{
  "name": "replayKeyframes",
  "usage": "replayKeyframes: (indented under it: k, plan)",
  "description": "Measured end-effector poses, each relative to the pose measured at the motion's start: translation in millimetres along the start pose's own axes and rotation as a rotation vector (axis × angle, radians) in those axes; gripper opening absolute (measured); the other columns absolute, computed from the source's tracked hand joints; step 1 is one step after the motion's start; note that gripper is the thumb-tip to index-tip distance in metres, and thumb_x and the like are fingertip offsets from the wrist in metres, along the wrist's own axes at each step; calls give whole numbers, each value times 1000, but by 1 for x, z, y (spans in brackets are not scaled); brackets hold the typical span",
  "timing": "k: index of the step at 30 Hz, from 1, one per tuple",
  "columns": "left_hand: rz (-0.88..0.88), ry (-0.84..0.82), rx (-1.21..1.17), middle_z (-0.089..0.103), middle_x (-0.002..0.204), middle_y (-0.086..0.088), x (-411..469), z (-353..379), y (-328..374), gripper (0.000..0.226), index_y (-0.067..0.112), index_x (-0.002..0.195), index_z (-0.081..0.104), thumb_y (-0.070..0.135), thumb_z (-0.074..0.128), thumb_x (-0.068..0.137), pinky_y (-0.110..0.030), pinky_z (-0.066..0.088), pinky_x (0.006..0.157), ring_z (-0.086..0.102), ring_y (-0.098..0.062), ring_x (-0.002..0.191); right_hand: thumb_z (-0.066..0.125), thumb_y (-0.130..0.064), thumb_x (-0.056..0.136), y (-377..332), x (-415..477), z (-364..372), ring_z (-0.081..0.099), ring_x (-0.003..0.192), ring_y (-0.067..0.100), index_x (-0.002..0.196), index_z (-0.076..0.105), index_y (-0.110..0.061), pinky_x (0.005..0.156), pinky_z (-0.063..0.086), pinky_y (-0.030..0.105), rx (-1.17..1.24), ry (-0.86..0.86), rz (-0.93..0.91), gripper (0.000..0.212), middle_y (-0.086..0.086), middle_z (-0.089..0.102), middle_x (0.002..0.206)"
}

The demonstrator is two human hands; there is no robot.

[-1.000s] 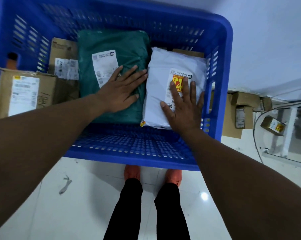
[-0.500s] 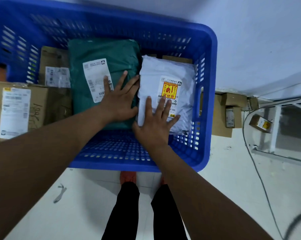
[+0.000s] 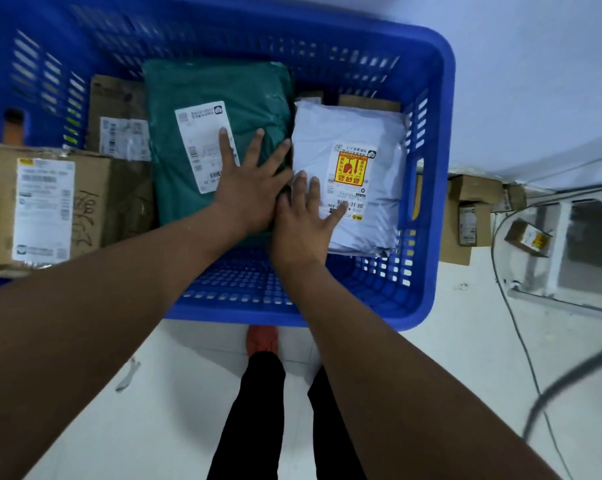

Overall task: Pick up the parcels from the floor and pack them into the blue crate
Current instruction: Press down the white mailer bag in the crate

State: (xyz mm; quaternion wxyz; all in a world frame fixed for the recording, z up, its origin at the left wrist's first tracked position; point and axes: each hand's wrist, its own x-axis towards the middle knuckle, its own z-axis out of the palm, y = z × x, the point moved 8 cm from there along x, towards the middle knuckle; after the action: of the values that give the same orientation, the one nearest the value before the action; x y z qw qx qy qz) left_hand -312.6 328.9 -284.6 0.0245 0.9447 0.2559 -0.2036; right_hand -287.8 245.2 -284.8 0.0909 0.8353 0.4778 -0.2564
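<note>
The blue crate (image 3: 441, 140) stands on the white floor (image 3: 84, 427), and the parcels lie packed inside it. The left hand (image 3: 247, 188) lies flat with fingers spread wide on the green parcel (image 3: 251, 95), its fingertips on that parcel's white shipping label (image 3: 199, 133), whose print is too small to read. The right hand (image 3: 299, 223) touches the left hand and presses flat with straight fingers on the white parcel (image 3: 313, 140). This parcel carries a yellow sticker (image 3: 353, 166) with red Chinese characters, upside down from here, above a barcode and "A26". A cardboard box (image 3: 119, 202) at the left bears a label and illegible black handwriting.
</note>
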Motion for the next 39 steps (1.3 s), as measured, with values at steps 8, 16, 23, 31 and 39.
replayKeyframes:
  k: [8, 16, 23, 31, 39]
  plan:
    - [15, -107, -29, 3, 172, -4, 11, 1, 8, 55, 25, 156, 28, 48, 35, 106, -80, 7, 115, -13, -55, 151, 44, -27, 96, 5, -6, 20, -27, 151, 34, 160, -13, -13, 110, 0, 78, 29, -10, 24, 87, 10, -29, 165]
    - [-12, 4, -475, 57, 125, -18, 6, -26, -3, 16, 11, 103, 49, 25, 52, 96, -75, 14, 116, 13, -53, 151, 8, -46, 89, 27, 4, 35, -18, 155, 22, 162, -6, -14, 117, -6, 69, 65, 64, -135, 81, 3, -18, 169]
    - [-112, 138, -469, 10, 170, -15, 15, -29, 14, 77, 16, 156, 31, 51, 56, 92, -70, 9, 120, 10, -39, 156, 39, -30, 93, 81, -11, -31, 34, 148, 30, 149, 45, -6, 118, 27, 52, 316, 535, -11, 61, 14, 40, 158]
    - [21, 73, -124, -14, 171, -13, 32, 16, 59, 129, 17, 165, -7, 98, 6, 65, -60, -6, 125, -13, -36, 158, 22, -48, 106, 136, 34, -10, -12, 156, 33, 158, -8, 1, 126, -10, 46, -53, 267, 132, 78, 23, -11, 167]
    - [-47, 12, -298, -14, 171, -16, 30, -25, 73, 98, 22, 165, 5, 80, 23, 88, -62, -9, 123, -20, -36, 156, 28, -41, 106, 130, 19, -62, 12, 155, 38, 157, 18, 4, 125, 17, 50, -53, 281, 79, 69, 26, 13, 165]
